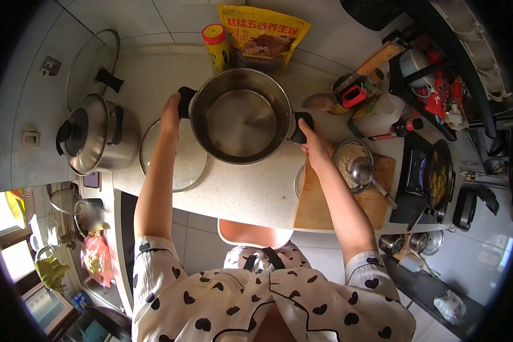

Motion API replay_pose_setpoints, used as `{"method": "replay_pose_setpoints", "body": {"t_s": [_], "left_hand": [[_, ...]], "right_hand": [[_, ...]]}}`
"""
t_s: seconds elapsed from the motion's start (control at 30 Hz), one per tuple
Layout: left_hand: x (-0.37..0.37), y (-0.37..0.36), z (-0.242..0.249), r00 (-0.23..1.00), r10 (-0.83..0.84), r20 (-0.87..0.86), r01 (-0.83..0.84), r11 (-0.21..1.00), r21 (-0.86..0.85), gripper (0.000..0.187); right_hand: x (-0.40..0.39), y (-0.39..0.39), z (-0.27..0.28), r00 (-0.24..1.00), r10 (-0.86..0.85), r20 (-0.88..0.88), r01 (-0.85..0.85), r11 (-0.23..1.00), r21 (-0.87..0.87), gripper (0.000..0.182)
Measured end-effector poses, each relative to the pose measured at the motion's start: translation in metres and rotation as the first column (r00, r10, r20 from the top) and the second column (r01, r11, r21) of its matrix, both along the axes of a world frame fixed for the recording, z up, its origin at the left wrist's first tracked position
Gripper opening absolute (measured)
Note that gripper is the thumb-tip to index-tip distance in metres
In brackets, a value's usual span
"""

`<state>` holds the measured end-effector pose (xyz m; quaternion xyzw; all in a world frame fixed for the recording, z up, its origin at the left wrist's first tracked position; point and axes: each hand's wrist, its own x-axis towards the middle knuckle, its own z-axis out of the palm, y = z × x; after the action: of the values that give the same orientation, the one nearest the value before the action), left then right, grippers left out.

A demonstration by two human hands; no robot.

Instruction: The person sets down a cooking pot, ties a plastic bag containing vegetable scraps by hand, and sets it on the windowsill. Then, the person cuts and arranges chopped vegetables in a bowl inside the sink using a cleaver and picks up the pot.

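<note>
Between both hands' fingers [305, 130], steel pot [240, 115]

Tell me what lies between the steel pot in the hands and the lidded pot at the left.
In the head view, a glass lid lies flat on the counter between the steel pot and the lidded pot; the left hand crosses above it.

Single view, head-worn camera. It looked forward and steeply down over the wearer's chest onto a pale countertop [233, 191]. Wide fisheye lens: a dark circular border framed the picture and straight edges bowed. Range was close, about arm's reach; both forearms ran up from the bottom centre to a steel pot [240, 115] at mid-frame. The tiled wall sat at the top, the floor at the lower corners. No second view overlapped it.
</note>
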<state>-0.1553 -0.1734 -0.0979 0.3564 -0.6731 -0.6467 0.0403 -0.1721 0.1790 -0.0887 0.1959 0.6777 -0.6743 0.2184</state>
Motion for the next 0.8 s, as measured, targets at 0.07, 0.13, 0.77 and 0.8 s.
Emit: {"method": "replay_pose_setpoints", "body": {"t_s": [0.07, 0.13, 0.77, 0.8], "left_hand": [[-0.004, -0.006, -0.004, 1.000, -0.001, 0.030, 0.001, 1.000, 0.005, 0.051], [-0.005, -0.006, -0.005, 1.000, 0.003, 0.020, -0.003, 1.000, -0.002, 0.046], [0.158, 0.113, 0.030, 0.971, -0.108, -0.214, 0.132, 0.986, 0.098, 0.040], [0.171, 0.123, 0.032, 0.973, -0.088, -0.212, 0.128, 0.975, 0.183, 0.042]], "right_hand": [[0.000, -0.001, 0.002, 1.000, 0.002, -0.003, -0.002, 1.000, -0.005, 0.042], [-0.001, -0.001, 0.000, 1.000, 0.004, -0.008, -0.004, 1.000, 0.012, 0.042], [0.135, -0.022, -0.018, 0.961, 0.272, 0.042, -0.267, 0.959, -0.098, 0.026], [0.147, -0.026, -0.001, 0.973, 0.228, 0.022, -0.222, 0.962, -0.159, 0.026]]}}
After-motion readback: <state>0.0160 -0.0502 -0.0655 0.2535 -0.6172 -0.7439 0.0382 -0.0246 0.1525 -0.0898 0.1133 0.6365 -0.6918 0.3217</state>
